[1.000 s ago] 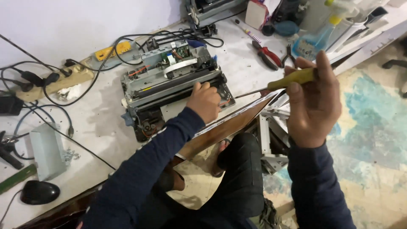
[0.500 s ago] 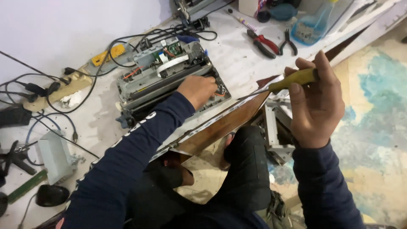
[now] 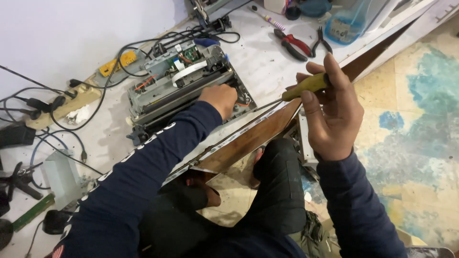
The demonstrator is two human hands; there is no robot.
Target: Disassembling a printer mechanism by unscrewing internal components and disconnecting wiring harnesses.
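Note:
A grey opened printer mechanism with exposed boards, a white ribbon cable and coloured wires sits on the white workbench. My left hand rests on its near right corner, fingers curled against the frame. My right hand is raised off the bench edge, shut on a screwdriver with a yellow-green handle. Its thin shaft points left toward the mechanism's right end, tip just short of it.
Red-handled pliers and black cutters lie behind, near a blue spray bottle. Black cables, a beige power strip and a yellow tool sit left. A grey metal box stands near the front left edge.
The view has shifted, so the mechanism sits more to the left. My left hand stays on the mechanism's corner and my right hand keeps holding the screwdriver.

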